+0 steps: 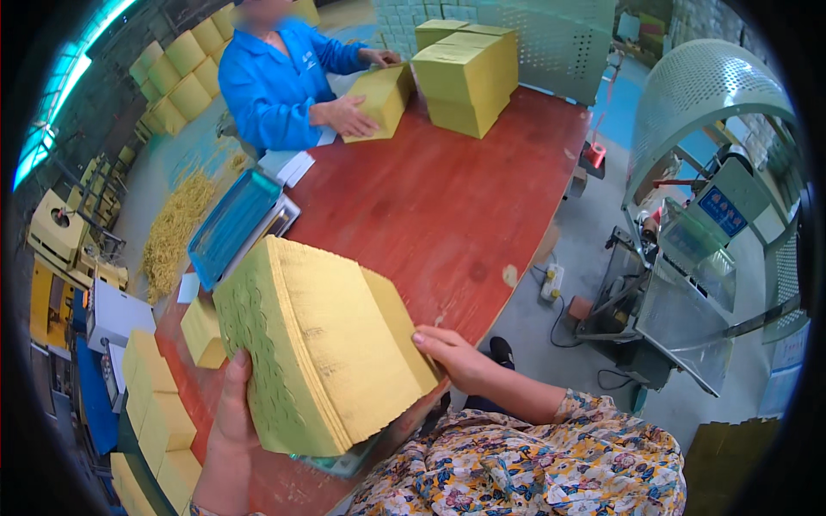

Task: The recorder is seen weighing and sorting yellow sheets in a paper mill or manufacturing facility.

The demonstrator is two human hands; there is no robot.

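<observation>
A thick stack of yellow paper [344, 335] is tilted between my two hands, over the near end of the red table. Rows of curved cuts mark its greenish left face, and its sheet edges show as fine lines. My left hand [231, 413] grips the lower left side, thumb up against the cut face and the other fingers hidden. At the right end, my right hand [460, 361] closes on the stack's edge, thumb on top and fingers mostly out of sight.
Across the red table [413, 215], a co-worker in a blue jacket [267, 86] handles another yellow paper block [379, 103]. Taller paper stacks [469, 82] stand beside it. A scale with a blue tray [237, 224] sits left; a machine with a perforated hood [714, 86] stands right.
</observation>
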